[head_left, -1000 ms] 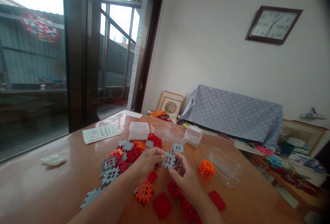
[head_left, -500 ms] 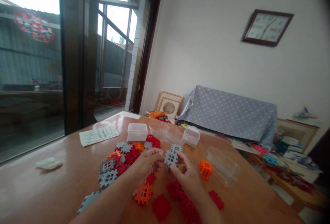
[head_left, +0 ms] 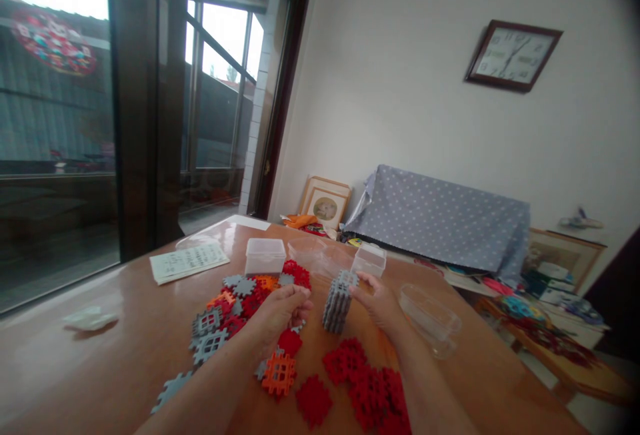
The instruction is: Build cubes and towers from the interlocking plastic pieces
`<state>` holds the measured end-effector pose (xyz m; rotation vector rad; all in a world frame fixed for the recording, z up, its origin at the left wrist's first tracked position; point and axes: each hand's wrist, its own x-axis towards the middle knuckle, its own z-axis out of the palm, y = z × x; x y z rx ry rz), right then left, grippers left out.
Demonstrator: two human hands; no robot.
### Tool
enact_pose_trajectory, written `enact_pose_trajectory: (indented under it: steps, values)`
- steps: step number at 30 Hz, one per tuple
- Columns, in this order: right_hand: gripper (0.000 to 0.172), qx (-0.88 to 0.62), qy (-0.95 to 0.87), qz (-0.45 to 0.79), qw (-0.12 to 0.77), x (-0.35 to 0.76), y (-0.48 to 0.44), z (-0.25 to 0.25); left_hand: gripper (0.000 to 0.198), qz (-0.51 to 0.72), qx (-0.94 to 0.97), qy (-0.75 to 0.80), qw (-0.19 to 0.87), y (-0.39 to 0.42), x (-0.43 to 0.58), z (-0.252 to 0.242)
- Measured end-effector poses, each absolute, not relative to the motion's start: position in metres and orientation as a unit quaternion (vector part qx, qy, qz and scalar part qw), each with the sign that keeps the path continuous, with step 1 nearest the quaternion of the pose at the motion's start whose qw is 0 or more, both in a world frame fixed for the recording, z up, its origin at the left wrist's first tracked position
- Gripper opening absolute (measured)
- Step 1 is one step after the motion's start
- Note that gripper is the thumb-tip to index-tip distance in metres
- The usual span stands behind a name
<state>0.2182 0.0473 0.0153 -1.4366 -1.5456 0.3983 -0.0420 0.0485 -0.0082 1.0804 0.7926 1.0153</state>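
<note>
A tall stack of grey interlocking plastic tiles [head_left: 337, 305] stands on the table between my hands. At its top right edge, the thumb and fingers of my right hand [head_left: 376, 298] are closed on the uppermost grey tile. My left hand [head_left: 286, 308] is to the left of the stack, apart from it, fingers curled together; anything inside them is hidden. Beneath it lie a red tile [head_left: 290, 343] and an orange tile [head_left: 279, 373]. Several red tiles [head_left: 370, 388] lie near my right forearm, and another red tile [head_left: 313, 401] lies in front.
A mixed pile of grey, red and orange tiles [head_left: 207, 346] spreads left. Clear plastic boxes [head_left: 265, 258] [head_left: 369, 260] stand behind, and a clear lid [head_left: 431, 321] lies right. A written paper [head_left: 190, 263] and a crumpled wrapper [head_left: 90, 319] are on the left.
The grey tiles that were at my right fingers now show as a neat upright stack. My right hand has moved slightly up and right; my left has drawn back a little to the left.
</note>
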Motion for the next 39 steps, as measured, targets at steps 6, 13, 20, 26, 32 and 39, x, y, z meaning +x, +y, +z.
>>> enact_pose_trajectory:
  steps: [6,13,20,26,32,39]
  values:
    - [0.050,-0.575,-0.655,0.180,0.457,0.220,0.054,0.011,0.035,0.452,0.483,0.355,0.660,0.052,-0.044,-0.011]
    - [0.050,-0.567,-0.663,0.189,0.451,0.220,0.056,0.009,0.033,0.450,0.480,0.361,0.661,0.052,-0.044,-0.009]
    - [0.060,-0.569,-0.648,0.212,0.460,0.221,0.053,0.007,0.035,0.451,0.473,0.370,0.660,0.051,-0.044,-0.006]
    - [0.058,-0.573,-0.626,0.224,0.479,0.220,0.049,0.003,0.035,0.456,0.466,0.385,0.653,0.052,-0.046,-0.005]
    - [0.057,-0.572,-0.622,0.210,0.492,0.214,0.045,0.008,0.038,0.481,0.451,0.391,0.642,0.055,-0.049,-0.001]
    - [0.035,-0.572,-0.636,0.113,0.506,0.168,0.017,0.026,0.033,0.512,0.454,0.441,0.581,0.063,-0.065,0.006]
